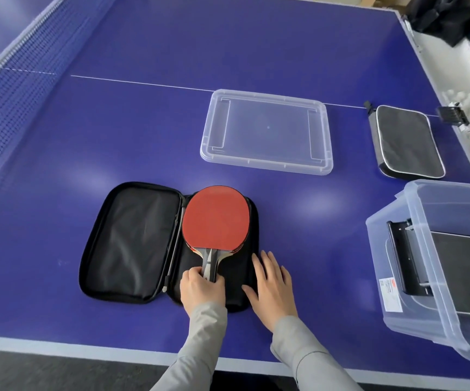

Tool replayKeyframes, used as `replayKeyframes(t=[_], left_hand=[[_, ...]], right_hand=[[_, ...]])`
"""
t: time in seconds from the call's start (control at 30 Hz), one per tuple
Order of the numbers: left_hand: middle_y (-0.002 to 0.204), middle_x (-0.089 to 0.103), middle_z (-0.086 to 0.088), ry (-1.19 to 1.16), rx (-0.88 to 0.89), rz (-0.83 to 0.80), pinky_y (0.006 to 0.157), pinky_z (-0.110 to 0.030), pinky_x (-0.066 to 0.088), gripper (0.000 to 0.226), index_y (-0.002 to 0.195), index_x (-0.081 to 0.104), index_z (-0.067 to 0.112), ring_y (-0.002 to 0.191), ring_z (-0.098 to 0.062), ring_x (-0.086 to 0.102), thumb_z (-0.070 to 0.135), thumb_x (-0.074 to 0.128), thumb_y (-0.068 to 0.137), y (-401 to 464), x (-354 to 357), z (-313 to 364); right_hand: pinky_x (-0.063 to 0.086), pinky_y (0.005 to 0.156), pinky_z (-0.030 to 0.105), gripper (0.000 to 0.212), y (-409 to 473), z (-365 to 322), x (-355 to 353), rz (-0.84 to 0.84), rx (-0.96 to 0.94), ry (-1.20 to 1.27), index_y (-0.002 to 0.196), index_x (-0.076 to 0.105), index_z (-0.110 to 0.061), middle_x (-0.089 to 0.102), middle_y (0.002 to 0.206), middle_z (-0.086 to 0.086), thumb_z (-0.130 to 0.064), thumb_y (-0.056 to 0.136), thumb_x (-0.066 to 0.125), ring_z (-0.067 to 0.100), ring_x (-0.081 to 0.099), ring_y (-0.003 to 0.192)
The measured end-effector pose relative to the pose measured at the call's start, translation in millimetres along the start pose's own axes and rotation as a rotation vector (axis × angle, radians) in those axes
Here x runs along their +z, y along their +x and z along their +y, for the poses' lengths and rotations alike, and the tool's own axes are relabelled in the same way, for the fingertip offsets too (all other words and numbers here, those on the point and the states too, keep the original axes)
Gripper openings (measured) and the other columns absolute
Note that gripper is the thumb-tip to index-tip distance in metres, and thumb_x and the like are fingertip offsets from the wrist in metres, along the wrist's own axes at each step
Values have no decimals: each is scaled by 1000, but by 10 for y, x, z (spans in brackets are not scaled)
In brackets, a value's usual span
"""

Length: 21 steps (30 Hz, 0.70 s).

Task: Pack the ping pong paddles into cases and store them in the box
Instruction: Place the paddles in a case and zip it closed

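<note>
1. Net: it runs along the worktop at about 10 o'clock from my hands, well apart from the work. No concern.
2. Open case: it lies unzipped and flat. The empty lid half sits at 9 o'clock of the paddle, and the other half lies under the paddle.
3. Paddle: the red face is up, the blade points to 12 o'clock, and the handle points at me. It lies over the right half of the case. I judge it nearly seated, not yet square in the pocket.
4. My left hand: its fingers are curled round the paddle handle, grasping it.
5. My right hand: it lies flat with fingers straight, pressing the case edge at 3 o'clock of the handle. It holds nothing.
6. Lid of the clear box: it lies at 1 o'clock, apart from the case.
7. Second case: it is closed and lies at 2 o'clock, near the worktop edge.
8. Box: it stands at 3 o'clock, overhanging the near edge, with dark cases already inside.
9. Risks, as I judge them: a skewed blade could catch the zip or stop the lid half from folding shut. If my right hand lifts early, the case may slide. A knock could tip the overhanging box.
</note>
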<state>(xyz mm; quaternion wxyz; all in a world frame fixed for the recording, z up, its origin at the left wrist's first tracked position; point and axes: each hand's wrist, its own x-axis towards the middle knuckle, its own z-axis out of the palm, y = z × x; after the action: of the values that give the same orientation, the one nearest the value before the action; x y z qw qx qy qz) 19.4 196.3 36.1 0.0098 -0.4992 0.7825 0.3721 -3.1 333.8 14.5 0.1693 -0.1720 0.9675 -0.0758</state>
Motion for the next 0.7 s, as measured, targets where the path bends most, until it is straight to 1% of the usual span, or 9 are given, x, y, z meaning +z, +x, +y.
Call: replayKeyframes(t=[0.23,0.37,0.5,0.6,0.7], left_hand=[[102,57,-10,-1,47,-12,84,-32,38,30,99,59,3,104,-28,52,16,70,76,14,39,-92],[101,57,-8,9,67,-28,83,-30,38,32,100,59,4,103,-27,52,18,72,75,22,26,-136],[103,56,-8,-4,69,-44,85,-32,39,33,102,58,4,105,-27,51,19,72,76,28,34,-161],[106,54,-8,-21,70,-77,89,-34,40,41,105,57,4,108,-27,50,26,75,76,28,16,-155],[103,50,-1,-125,80,-133,92,-33,42,50,109,58,7,105,-23,50,38,77,74,2,-63,-162]], right_hand=[[11,118,41,68,5,-9,25,11,12,5,153,9,-22,9,161,1,-51,96,36,18,-1,149],[12,118,41,69,9,-14,25,19,21,15,152,11,-22,11,161,2,-50,96,38,18,1,149],[13,118,41,68,12,-11,25,8,25,12,152,10,-23,10,161,1,-50,96,38,18,1,149],[13,119,40,68,12,-18,25,3,29,9,152,10,-22,9,161,1,-50,96,37,18,0,149],[13,119,40,68,7,-22,12,0,30,-1,152,9,-22,9,161,1,-50,97,36,18,0,149]])
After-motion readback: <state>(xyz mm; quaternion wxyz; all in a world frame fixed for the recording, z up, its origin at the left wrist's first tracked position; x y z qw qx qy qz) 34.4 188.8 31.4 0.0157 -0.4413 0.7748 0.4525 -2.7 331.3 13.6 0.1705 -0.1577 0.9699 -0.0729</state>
